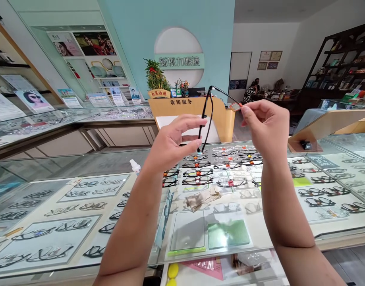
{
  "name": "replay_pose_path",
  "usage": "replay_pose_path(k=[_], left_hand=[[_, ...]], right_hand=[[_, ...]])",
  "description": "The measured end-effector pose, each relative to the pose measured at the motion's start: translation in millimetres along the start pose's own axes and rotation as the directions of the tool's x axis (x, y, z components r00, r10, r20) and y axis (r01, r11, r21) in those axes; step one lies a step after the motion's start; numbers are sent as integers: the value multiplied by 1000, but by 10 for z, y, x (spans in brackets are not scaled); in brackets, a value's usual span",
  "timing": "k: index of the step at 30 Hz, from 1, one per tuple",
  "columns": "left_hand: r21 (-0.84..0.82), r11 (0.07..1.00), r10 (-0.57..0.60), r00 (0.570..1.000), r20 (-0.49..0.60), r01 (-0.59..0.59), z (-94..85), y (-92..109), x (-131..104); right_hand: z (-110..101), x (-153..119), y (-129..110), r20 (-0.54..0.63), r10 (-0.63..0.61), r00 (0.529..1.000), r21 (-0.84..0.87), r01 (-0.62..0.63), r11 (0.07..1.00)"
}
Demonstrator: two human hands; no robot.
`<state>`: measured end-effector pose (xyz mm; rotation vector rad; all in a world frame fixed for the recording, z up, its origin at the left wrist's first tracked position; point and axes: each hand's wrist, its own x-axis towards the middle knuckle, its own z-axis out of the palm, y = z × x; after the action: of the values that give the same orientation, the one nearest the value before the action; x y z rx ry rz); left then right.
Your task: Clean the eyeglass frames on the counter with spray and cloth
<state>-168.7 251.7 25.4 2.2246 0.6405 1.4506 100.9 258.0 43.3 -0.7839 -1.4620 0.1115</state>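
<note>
A pair of black-framed glasses (pixel 205 115) is held up over the glass counter, seen nearly edge-on, one arm stretching to the right. My right hand (pixel 264 121) is closed in a pinch on the reddish tip of that arm. Beside the front of the frame is my left hand (pixel 178 139), its thumb and fingers apart. Its fingertips overlap the frame's edge in view; whether they press on it is unclear. Below both hands, rows of eyeglasses (pixel 197 172) lie in the display counter (pixel 158 260). A crumpled lens cloth (pixel 203 198) rests on the glass.
A mirror-like square tray (pixel 188 230) and a green packet (pixel 228 233) lie near the front. A white spray bottle (pixel 135 166) stands on the left. Beyond are a wooden cashier desk (pixel 188 107) and a wooden stand (pixel 328 127). People sit at the far right.
</note>
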Motion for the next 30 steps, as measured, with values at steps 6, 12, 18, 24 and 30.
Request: replay_pose_path(k=[6, 12, 18, 24, 30], left_hand=[[32, 999, -17, 1000, 19, 17, 43, 26, -13], [-12, 1000, 18, 1000, -6, -18, 138, 23, -3], [-34, 998, 53, 999, -9, -53, 169, 26, 4], [-11, 998, 55, 998, -40, -56, 187, 20, 5], [-10, 996, 83, 988, -134, -85, 181, -49, 20]], right_hand=[[14, 13, 114, -134, -160, 978, -220, 128, 967], [271, -138, 13, -17, -211, 977, -316, 195, 929], [304, -162, -14, 21, -208, 978, -307, 204, 930], [245, -142, -16, 40, -247, 968, -382, 243, 892], [199, -131, 0, 102, -182, 978, -338, 207, 918]])
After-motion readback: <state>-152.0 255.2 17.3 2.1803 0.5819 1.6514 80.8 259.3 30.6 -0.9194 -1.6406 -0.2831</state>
